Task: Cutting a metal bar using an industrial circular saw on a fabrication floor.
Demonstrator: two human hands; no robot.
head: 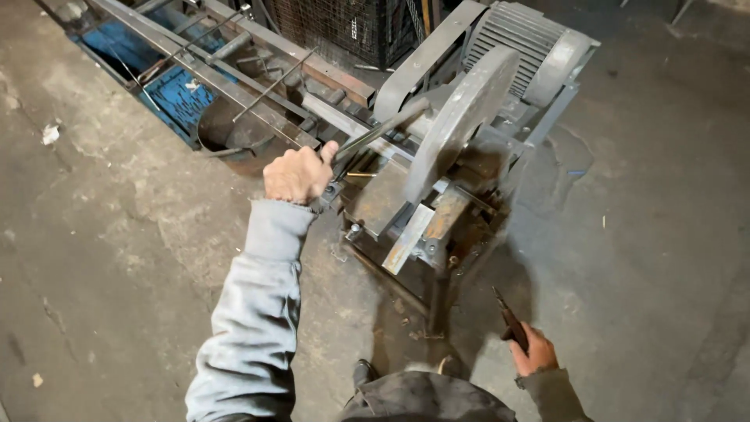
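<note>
My left hand is closed around the long handle of a metal chop saw, gripping its lower end. The saw's round blade guard is tilted up above the vise. A ribbed grey motor sits behind the guard. My right hand hangs low by my side, fingers closed on a dark pair of pliers that point up toward the saw stand. My grey sleeve runs up the middle of the view.
Long steel bars and angle sections lie on a roller rack leading into the saw from the upper left. Under them sit a blue crate and a rusty round tub. Dirty concrete floor surrounds the stand.
</note>
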